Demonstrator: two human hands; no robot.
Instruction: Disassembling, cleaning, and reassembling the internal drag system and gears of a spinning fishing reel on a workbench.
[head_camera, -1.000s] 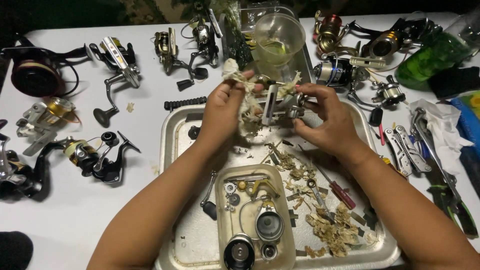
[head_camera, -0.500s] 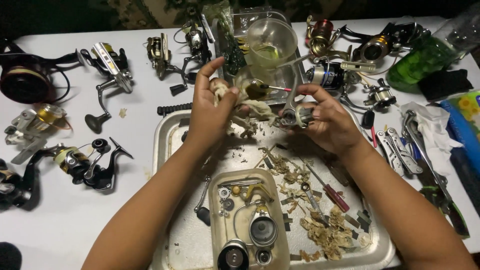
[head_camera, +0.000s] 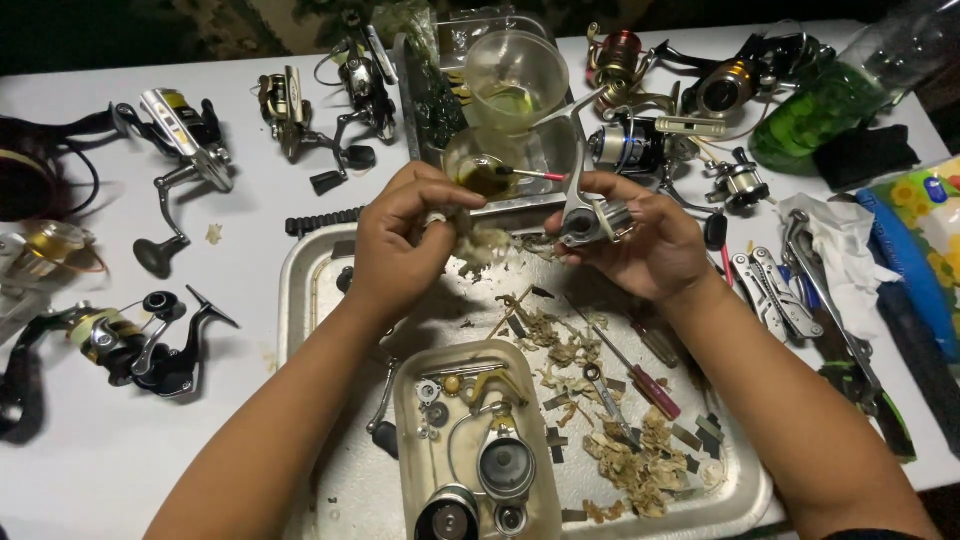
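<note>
fingers (head_camera: 405, 205) of the left hand (head_camera: 400, 245) curled shut, pinching a small pale wad (head_camera: 452, 222) of soft, crumpled material between thumb and fingertips. fingers (head_camera: 640, 205) of the right hand (head_camera: 645, 250) closed around a metallic grey reel body (head_camera: 585, 215), smooth and rounded, with a thin curved bail arm rising from it; wad and reel body lie just beside each other, and whether they touch cannot be told. both are held over the far edge of the steel tray (head_camera: 310, 290), a shallow rectangular pan of dull, scuffed metal. on the tray, near its centre: shredded tan scraps (head_camera: 620, 455), dry and flaky, a small wrench and a red-handled screwdriver (head_camera: 640, 375). at the tray's near edge: a clear plastic tub (head_camera: 410, 440), rounded-rectangular, holding small gears, washers and round black-and-silver spool parts. beyond the tray's far edge: two translucent cups (head_camera: 515, 75), the nearer one holding yellowish oil and a thin red-handled brush. left of the tray, on the white table (head_camera: 230, 400): several spinning reels (head_camera: 140, 340) with glossy black and silver housings and cranked handles. right of the tray: folding multi-tool pliers (head_camera: 770, 290), crumpled white tissue, and a green translucent bottle (head_camera: 830, 100) lying on its side.
</note>
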